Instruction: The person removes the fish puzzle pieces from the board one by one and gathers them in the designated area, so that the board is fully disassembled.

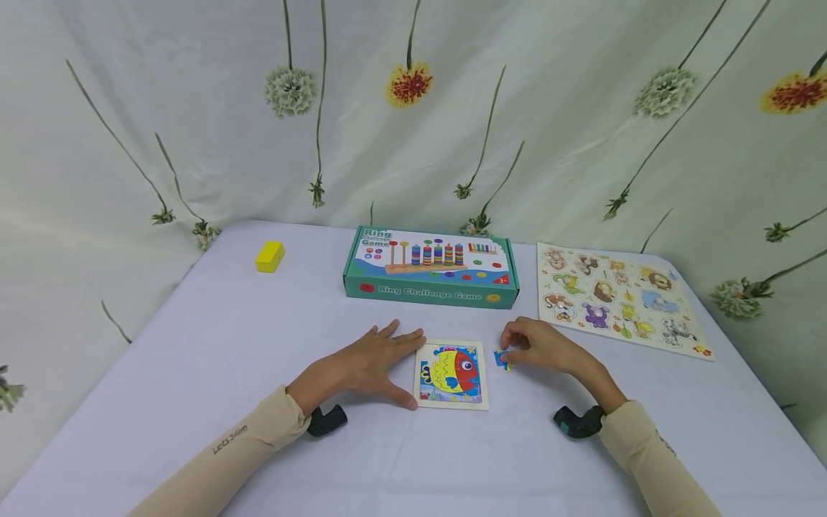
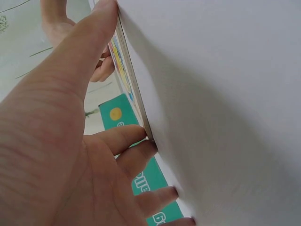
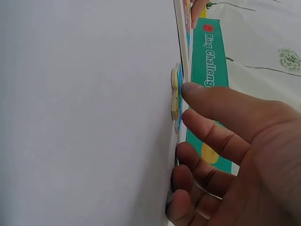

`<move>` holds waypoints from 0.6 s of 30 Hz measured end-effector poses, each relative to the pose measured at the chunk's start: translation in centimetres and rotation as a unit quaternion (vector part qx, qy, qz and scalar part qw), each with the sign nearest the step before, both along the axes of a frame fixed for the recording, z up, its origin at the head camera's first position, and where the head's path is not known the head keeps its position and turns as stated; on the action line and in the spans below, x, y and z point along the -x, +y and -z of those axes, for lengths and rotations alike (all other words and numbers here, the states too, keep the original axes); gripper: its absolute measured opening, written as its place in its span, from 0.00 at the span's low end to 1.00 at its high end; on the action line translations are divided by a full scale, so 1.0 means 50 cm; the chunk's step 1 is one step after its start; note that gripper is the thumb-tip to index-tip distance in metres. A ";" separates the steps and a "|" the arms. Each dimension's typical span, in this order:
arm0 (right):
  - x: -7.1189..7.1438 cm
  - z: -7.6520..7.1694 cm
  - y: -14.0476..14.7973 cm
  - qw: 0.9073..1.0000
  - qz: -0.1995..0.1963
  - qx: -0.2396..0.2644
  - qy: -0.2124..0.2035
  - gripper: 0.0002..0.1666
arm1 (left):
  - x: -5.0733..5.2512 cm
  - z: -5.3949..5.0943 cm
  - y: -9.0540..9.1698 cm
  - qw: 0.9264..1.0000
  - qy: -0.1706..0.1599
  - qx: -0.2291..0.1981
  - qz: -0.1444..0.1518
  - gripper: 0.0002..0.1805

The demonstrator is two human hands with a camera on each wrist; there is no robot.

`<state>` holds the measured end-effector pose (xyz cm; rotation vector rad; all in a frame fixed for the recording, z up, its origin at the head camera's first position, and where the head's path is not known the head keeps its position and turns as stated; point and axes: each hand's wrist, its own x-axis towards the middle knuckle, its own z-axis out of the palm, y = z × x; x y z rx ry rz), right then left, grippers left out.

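A square wooden puzzle board (image 1: 450,404) with a yellow and red fish picture lies flat on the table. My left hand (image 1: 371,366) spreads its fingers at the board's left side; thumb and index fingertips touch its edge. To the right of the board, my right hand (image 1: 539,347) holds a small blue and yellow puzzle piece (image 1: 500,358) at the tabletop with thumb and curled index finger. In the right wrist view, the puzzle piece (image 3: 177,94) sits under the thumb tip, and the other fingers curl beside it. Its far side is hidden by the fingers.
Behind the board stands a green Ring Challenge Game box (image 1: 429,269). An animal puzzle sheet (image 1: 614,298) lies at the back right. A yellow block (image 1: 269,256) sits at the back left. A flowered cloth (image 1: 452,108) hangs behind the table.
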<state>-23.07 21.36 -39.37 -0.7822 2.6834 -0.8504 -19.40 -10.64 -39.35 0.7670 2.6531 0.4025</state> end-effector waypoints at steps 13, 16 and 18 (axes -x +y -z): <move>0.003 -0.006 -0.037 0.998 -0.011 0.069 0.003 0.13 | -0.001 -0.003 0.001 1.000 0.000 0.000 0.000 0.57; 0.005 -0.007 -0.054 0.996 -0.025 0.084 -0.006 0.14 | -0.001 -0.003 0.002 1.000 -0.002 0.002 -0.002 0.57; 0.008 -0.007 -0.065 0.995 -0.036 0.094 -0.014 0.15 | 0.000 -0.002 0.003 1.000 -0.003 0.003 -0.002 0.57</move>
